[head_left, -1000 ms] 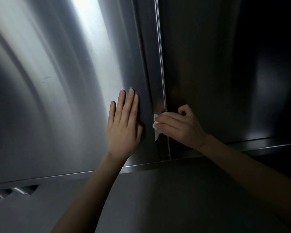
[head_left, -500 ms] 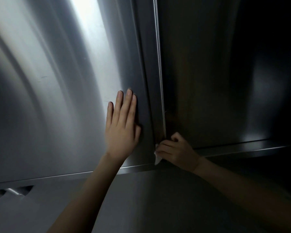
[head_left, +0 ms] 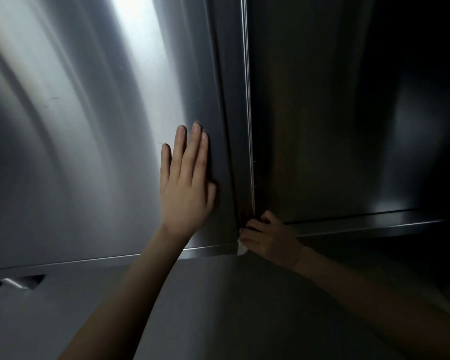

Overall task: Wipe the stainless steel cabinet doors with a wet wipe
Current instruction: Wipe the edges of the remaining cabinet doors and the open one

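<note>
Two stainless steel cabinet doors fill the head view: the left door [head_left: 89, 152] catches bright light, the right door [head_left: 335, 126] is in shadow. My left hand [head_left: 186, 188] lies flat with straight fingers on the left door near its right edge. My right hand [head_left: 268, 236] grips a white wet wipe [head_left: 241, 248] at the bottom of the vertical seam [head_left: 248, 126] between the doors. Only a small corner of the wipe shows below my fingers.
A steel ledge [head_left: 374, 226] runs under the right door, and a lower rail [head_left: 89, 262] under the left door. A louvred vent slot [head_left: 16, 283] sits at the lower left. A plain steel panel [head_left: 218, 307] lies below the doors.
My right hand slid down the seam with the wipe, from mid-height to the doors' bottom edge. My left hand stayed pressed flat on the left door.
</note>
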The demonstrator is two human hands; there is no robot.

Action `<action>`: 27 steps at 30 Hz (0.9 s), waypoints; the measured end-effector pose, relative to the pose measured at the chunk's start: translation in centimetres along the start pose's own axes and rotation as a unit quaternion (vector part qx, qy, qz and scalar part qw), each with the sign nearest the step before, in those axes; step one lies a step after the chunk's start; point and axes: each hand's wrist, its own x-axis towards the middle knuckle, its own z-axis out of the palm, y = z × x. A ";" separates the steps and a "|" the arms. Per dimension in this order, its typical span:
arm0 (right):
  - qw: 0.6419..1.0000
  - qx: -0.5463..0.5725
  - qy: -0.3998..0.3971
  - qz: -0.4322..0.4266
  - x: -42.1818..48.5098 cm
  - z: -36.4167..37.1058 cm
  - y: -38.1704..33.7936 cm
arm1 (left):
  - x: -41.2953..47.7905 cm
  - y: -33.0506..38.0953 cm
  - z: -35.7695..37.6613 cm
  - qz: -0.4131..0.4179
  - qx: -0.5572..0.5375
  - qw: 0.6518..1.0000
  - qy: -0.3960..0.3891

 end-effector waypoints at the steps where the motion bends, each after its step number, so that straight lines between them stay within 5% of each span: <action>1: 1.000 -0.003 -0.012 -0.006 -0.3 0.2 -0.2 | 0.0 0.0 0.0 0.000 -0.001 1.000 -0.001; 7: 0.997 -0.025 -0.027 -0.064 1.4 -1.5 1.6 | 0.0 -0.3 -0.7 0.009 -0.006 1.000 -0.021; 17: 0.990 -0.070 0.119 0.038 11.4 -8.4 7.6 | 0.4 -0.9 -2.6 0.017 -0.015 0.997 -0.075; 21: 0.986 -0.105 0.122 0.034 12.4 -9.9 8.1 | 1.8 -1.6 -3.8 0.034 -0.021 0.998 -0.046; 27: 0.947 -0.136 0.259 0.131 22.9 -15.0 13.6 | 7.0 -1.4 -5.8 -0.037 -0.037 0.998 0.025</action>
